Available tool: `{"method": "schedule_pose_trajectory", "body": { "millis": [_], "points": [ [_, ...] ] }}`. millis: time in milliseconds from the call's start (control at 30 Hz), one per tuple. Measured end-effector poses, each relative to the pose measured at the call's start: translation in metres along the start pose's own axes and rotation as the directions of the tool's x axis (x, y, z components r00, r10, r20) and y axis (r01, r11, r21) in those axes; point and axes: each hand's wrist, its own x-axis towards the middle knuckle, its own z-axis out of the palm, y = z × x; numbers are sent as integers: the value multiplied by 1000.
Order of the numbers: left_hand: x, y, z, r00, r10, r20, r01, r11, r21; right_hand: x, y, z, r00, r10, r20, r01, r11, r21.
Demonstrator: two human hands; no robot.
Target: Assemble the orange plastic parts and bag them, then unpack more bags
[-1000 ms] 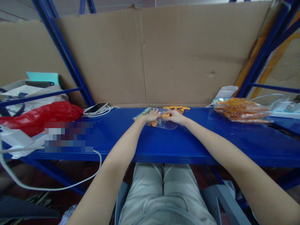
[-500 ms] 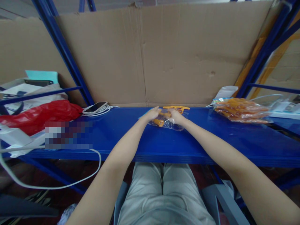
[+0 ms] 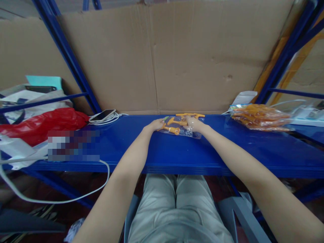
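A clear plastic bag [image 3: 188, 132] lies on the blue shelf with orange plastic pieces in it. One orange piece with a round tube-like end [image 3: 173, 130] is nearest me, and a second orange piece [image 3: 177, 122] lies just behind it. My left hand [image 3: 155, 125] is closed on the bag's left edge, beside a small green strip. At the bag's right side, my right hand [image 3: 193, 123] has its fingers curled among the orange pieces. Clear film shines over this hand, and its grip is partly hidden. Behind it lies a long orange piece [image 3: 197, 115].
A stack of bagged orange pieces [image 3: 258, 116] sits on the right of the blue shelf [image 3: 126, 145]. To the left are a phone [image 3: 102, 115] on a coiled white cable, a red plastic bag [image 3: 50, 121] and a white power strip [image 3: 17, 152]. Cardboard [image 3: 113, 64] stands behind.
My left hand has moved left and a little toward me, and the bag now lies flatter, showing more of the orange pieces. My right hand has stayed nearly in place.
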Motion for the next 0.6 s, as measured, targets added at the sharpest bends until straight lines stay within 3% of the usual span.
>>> {"method": "schedule_pose_trajectory", "body": {
  "millis": [167,233,333,467,600],
  "points": [
    [-1,2,-1,998,8,57,-8,1000,-10,7,-1,7,997,30,-69,-12,968,249],
    [0,1,-2,998,-5,67,5,1000,8,8,-4,8,992,101,-72,-64,914,401],
    [0,1,-2,995,-20,94,17,999,32,8,-10,6,981,193,27,-172,791,586],
    [0,0,-3,995,-26,93,23,999,31,3,-15,2,980,183,82,-189,700,689],
    [-1,2,-4,994,-43,99,40,999,33,3,-13,6,991,102,84,-132,687,714]
  ]
}}
